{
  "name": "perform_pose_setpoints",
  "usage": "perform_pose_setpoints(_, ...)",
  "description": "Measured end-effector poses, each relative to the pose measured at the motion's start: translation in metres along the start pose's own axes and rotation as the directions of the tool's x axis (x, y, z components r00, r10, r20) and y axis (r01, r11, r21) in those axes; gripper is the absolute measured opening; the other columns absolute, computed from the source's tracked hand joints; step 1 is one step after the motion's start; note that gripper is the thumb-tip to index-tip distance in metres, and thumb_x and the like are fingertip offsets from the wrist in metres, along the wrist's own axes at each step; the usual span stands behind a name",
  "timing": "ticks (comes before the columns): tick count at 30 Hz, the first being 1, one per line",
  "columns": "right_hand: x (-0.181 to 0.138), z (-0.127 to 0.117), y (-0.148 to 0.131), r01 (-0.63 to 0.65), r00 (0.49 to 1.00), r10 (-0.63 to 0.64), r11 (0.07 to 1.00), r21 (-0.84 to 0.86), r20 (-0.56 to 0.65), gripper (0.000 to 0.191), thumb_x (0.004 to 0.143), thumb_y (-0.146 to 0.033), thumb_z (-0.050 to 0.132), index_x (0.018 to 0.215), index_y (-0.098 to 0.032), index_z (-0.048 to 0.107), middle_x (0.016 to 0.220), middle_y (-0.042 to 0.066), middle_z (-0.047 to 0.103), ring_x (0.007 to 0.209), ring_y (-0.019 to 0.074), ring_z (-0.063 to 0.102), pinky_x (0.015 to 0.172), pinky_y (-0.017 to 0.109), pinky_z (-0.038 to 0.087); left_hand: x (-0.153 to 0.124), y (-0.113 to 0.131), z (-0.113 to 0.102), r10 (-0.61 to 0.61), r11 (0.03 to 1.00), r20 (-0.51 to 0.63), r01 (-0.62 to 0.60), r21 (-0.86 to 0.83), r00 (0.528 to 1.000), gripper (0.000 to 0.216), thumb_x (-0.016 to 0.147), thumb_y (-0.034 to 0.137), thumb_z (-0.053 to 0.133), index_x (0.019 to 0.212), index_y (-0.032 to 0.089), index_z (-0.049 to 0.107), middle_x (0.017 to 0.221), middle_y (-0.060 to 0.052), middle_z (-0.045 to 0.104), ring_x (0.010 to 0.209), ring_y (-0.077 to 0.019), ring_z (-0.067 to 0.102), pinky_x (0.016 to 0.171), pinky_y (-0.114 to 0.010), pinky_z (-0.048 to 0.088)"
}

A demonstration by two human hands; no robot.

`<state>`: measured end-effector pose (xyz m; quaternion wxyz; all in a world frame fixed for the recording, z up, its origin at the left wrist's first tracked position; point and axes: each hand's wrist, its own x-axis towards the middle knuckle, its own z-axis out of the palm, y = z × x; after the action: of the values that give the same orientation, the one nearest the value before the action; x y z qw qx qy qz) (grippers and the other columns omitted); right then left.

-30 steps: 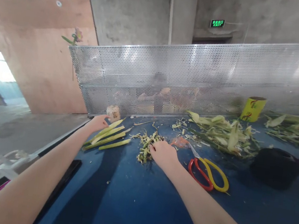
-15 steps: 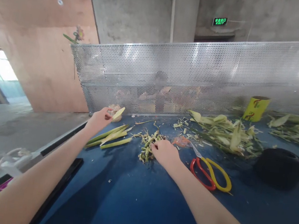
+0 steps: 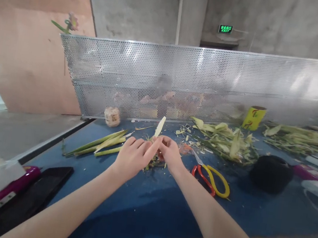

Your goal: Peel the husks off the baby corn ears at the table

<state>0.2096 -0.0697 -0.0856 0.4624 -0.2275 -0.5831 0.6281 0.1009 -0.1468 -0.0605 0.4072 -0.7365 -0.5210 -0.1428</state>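
Note:
My left hand (image 3: 135, 155) is closed, its thumb and fingers pinching the lower end of a pale husk piece (image 3: 160, 126) that points upward. Fingertip to fingertip with it, my right hand (image 3: 170, 153) is also closed in a pinch at the husk's base; what lies between its fingers is hidden. Below both hands a heap of small green plant pieces (image 3: 157, 163) is partly covered. To the left lie several long green husk strips (image 3: 109, 142). Scissors (image 3: 200, 162) with one red and one yellow handle rest right of my right hand.
A blue table (image 3: 123, 208) carries a husk pile (image 3: 226, 141), black spool (image 3: 270, 173), yellow roll (image 3: 254, 118) and whitish ball of twine-like material (image 3: 112, 116). At left are a black tray (image 3: 28, 199) and purple device (image 3: 18, 186). A perforated metal screen (image 3: 141, 73) stands behind.
My left hand has moved right with the pale husk piece, from near the whitish ball to the middle. My right hand has lifted from the green heap to meet it. The view has shifted.

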Motion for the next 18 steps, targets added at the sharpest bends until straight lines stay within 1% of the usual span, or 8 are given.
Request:
perform_pose_setpoints(2,-0.001,0.0,-0.001,0.03,1.0,-0.03,1.0,-0.002,0.0,0.03,0.058,-0.039,0.064,0.068,-0.017,0.047,0.046,-0.009,0.039,0.035,0.0028,0.03,0.032,0.016,0.021,-0.001,0.006,0.0,-0.019,1.0,-0.023,0.018,-0.004,1.0,0.035,0.083,0.013,0.035,0.113,0.02,0.053,0.067,-0.006,0.065,0.061,-0.0151,0.058,0.053,-0.028,0.033)
perform_pose_setpoints(5,0.001,-0.002,0.001,0.033,0.999,-0.034,0.999,-0.024,-0.029,0.025,0.057,-0.034,0.065,0.065,-0.016,0.048,0.046,-0.009,0.04,0.037,0.0027,0.03,0.034,0.017,0.023,-0.003,0.009,0.002,-0.04,0.997,-0.03,0.038,-0.065,0.999,0.035,0.082,0.013,0.037,0.113,0.02,0.051,0.071,-0.006,0.066,0.064,-0.0169,0.059,0.055,-0.028,0.035)
perform_pose_setpoints(6,0.002,-0.002,0.001,0.028,0.999,-0.029,0.999,-0.029,-0.038,0.024,0.057,-0.033,0.064,0.064,-0.016,0.049,0.045,-0.009,0.039,0.036,0.0027,0.03,0.034,0.017,0.023,-0.004,0.01,0.003,-0.06,0.993,-0.021,0.057,-0.104,0.998,0.035,0.081,0.015,0.039,0.114,0.02,0.05,0.074,-0.007,0.066,0.067,-0.018,0.06,0.057,-0.029,0.037)
perform_pose_setpoints(8,0.002,-0.004,0.001,0.013,0.999,-0.015,0.999,-0.05,-0.043,0.021,0.059,-0.033,0.061,0.065,-0.016,0.051,0.044,-0.009,0.039,0.036,0.003,0.029,0.034,0.017,0.022,-0.007,0.012,0.003,-0.146,0.961,0.021,0.147,-0.234,0.989,0.037,0.079,0.019,0.043,0.116,0.018,0.045,0.08,-0.007,0.066,0.07,-0.0196,0.061,0.06,-0.03,0.04)
perform_pose_setpoints(10,0.002,-0.004,-0.001,0.007,0.999,-0.01,0.998,-0.062,-0.039,0.021,0.06,-0.034,0.06,0.068,-0.015,0.053,0.046,-0.008,0.042,0.036,0.003,0.029,0.034,0.017,0.022,-0.009,0.013,0.001,-0.271,0.86,0.1,0.288,-0.421,0.957,0.042,0.077,0.022,0.047,0.117,0.018,0.039,0.084,-0.006,0.066,0.069,-0.0178,0.061,0.06,-0.029,0.043)
perform_pose_setpoints(13,0.002,-0.005,-0.003,0.006,0.999,-0.008,0.999,-0.036,-0.043,0.025,0.059,-0.035,0.063,0.072,-0.015,0.054,0.048,-0.008,0.042,0.036,0.0023,0.027,0.033,0.017,0.02,-0.012,0.01,0.0,-0.432,0.618,0.225,0.469,-0.631,0.873,0.042,0.075,0.023,0.049,0.115,0.021,0.035,0.083,-0.002,0.064,0.059,-0.0121,0.058,0.055,-0.024,0.044)
perform_pose_setpoints(15,0.001,-0.005,-0.003,0.003,0.999,-0.004,1.0,-0.017,-0.045,0.027,0.058,-0.036,0.065,0.07,-0.016,0.052,0.046,-0.009,0.038,0.036,0.0021,0.026,0.033,0.017,0.018,-0.014,0.005,0.003,-0.506,0.488,0.279,0.538,-0.688,0.816,0.043,0.074,0.026,0.051,0.113,0.021,0.036,0.078,0.0,0.062,0.055,-0.0107,0.055,0.053,-0.023,0.043)
perform_pose_setpoints(18,0.001,-0.003,-0.003,-0.009,1.0,0.008,0.999,-0.042,-0.023,0.027,0.059,-0.037,0.065,0.066,-0.016,0.051,0.044,-0.01,0.036,0.035,0.0017,0.024,0.033,0.017,0.016,-0.018,-0.004,0.011,-0.571,0.38,0.315,0.585,-0.717,0.758,0.046,0.069,0.031,0.056,0.111,0.021,0.038,0.073,0.001,0.059,0.055,-0.0104,0.054,0.053,-0.023,0.043)
